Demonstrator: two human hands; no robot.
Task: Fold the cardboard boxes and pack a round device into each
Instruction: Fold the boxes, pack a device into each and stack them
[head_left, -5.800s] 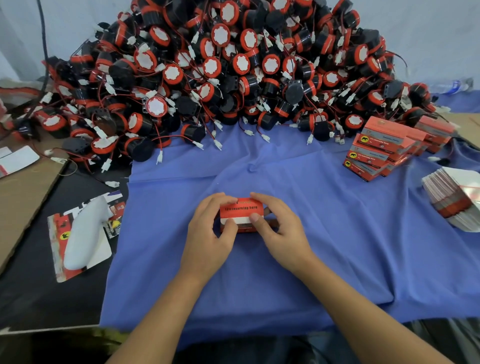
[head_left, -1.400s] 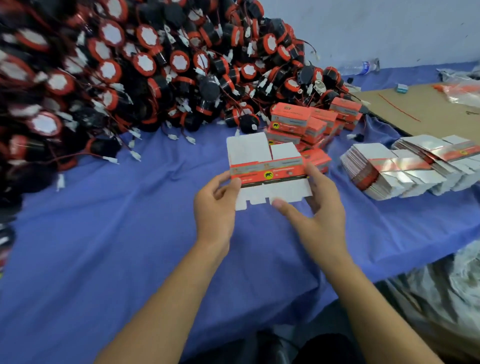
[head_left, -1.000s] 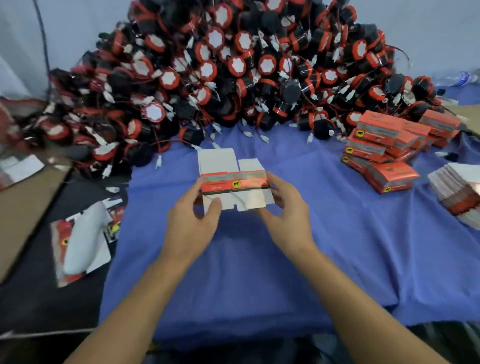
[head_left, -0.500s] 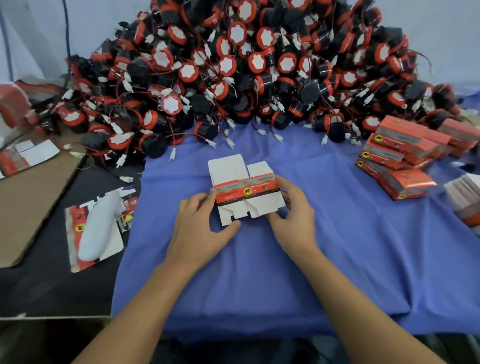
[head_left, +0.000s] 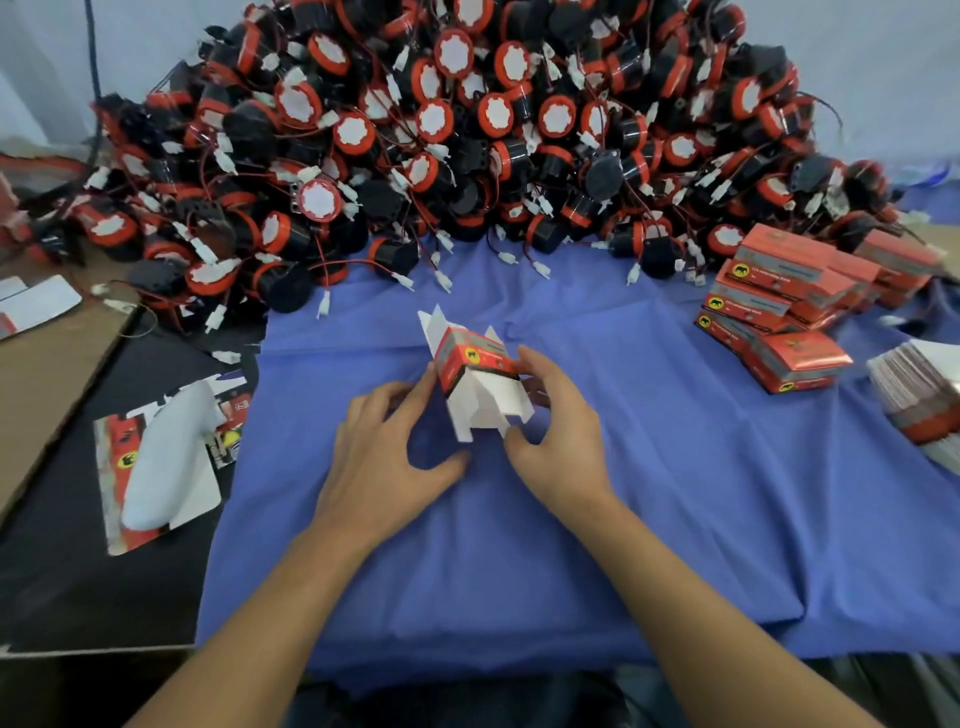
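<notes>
The cardboard box (head_left: 478, 374) sits just above the blue cloth (head_left: 675, 519) near the middle of the table, held between both our hands. It is squared open into a tube: the red printed band is tilted up and the white flaps at its near end hang loose toward us. More flaps stick out at the far end. Its long axis runs away from us, leaning a little left, toward the pile of round devices (head_left: 467, 145) along the table's far edge.

Our right hand (head_left: 556, 431) curls round the box's right wall, with the thumb by the lower flap. Our left hand (head_left: 395, 447) is more loosely bent, with its fingertips on the left wall and its thumb reaching under the flap's near corner. The box lies just ahead of both hands, and the right has the fuller hold. We judge that the next move is to tuck the near flaps in, so the open end facing our thumbs is what matters.

Half a second ago the box was a flat blank facing us, with its long side across the table. Now it is popped open and turned end-on.

Packed boxes (head_left: 779, 306) are stacked toward the table's right edge, with flat blanks (head_left: 919, 400) just beyond them.
</notes>
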